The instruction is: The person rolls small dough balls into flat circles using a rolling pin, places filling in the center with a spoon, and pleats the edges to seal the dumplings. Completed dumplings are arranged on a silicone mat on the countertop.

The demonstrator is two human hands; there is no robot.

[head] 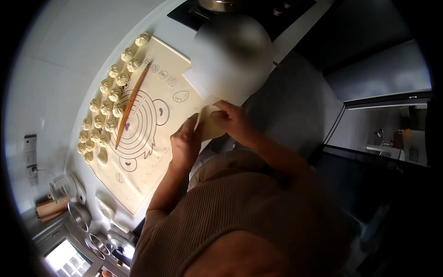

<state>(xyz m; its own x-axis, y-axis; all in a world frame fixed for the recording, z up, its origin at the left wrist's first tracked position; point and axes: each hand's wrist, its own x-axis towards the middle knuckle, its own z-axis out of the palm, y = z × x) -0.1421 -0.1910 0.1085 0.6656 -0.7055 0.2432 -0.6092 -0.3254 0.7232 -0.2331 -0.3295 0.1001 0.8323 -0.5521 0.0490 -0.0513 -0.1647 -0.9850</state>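
My left hand (187,140) and my right hand (232,119) meet over the near edge of a beige kneading mat (152,187). Between them is a thin pale piece (205,112), apparently a dough wrapper, its rim resting at my left fingers. My right fingers are bent over its other side, and whatever lies inside it is hidden. Across the mat lies a tapered wooden rolling pin (133,104). Several pleated dough buns (114,94) stand in rows along the mat's far side, with a smooth dough piece (102,157) at their lower end.
A large blurred whitish round shape (232,65) covers the area beyond my hands. A metal pot (221,5) stands on a black cooktop (183,15). Metal bowls (79,216) are at lower left, below a wall socket panel (31,149). Grey floor (283,100) lies to the right.
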